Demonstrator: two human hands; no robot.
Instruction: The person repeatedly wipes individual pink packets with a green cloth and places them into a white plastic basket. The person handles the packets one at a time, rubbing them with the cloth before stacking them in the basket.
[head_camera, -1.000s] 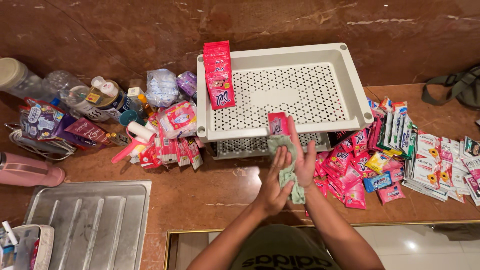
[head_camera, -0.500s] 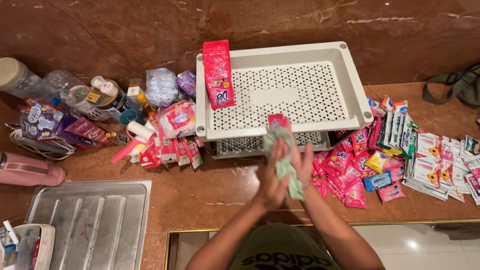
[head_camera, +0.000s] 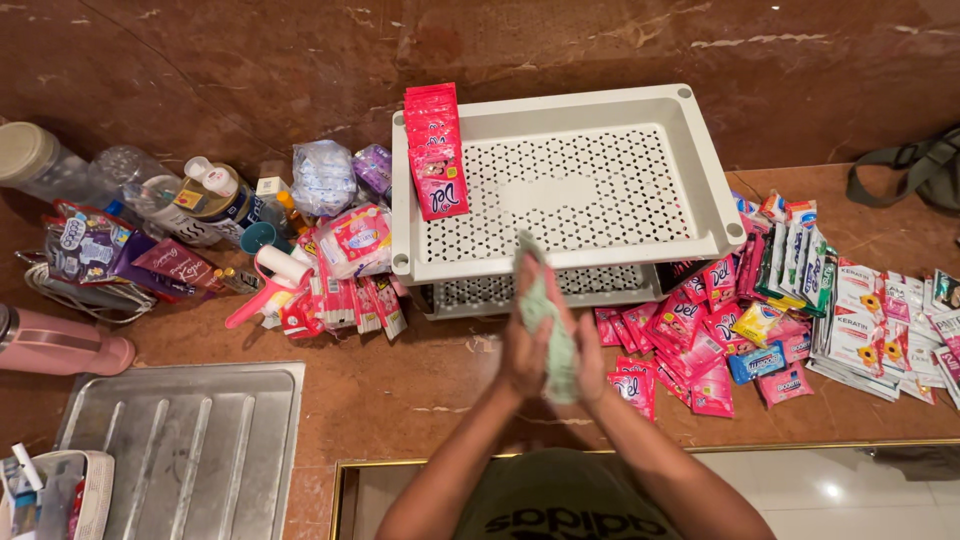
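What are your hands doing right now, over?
Left hand and right hand pressed together on stack of green sachets. White perforated tray just ahead. Pink sachets spread at right.

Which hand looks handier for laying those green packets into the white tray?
Probably the left hand: both press the green packets, but it lies slightly nearer the white tray rim; the right hand sits lower.
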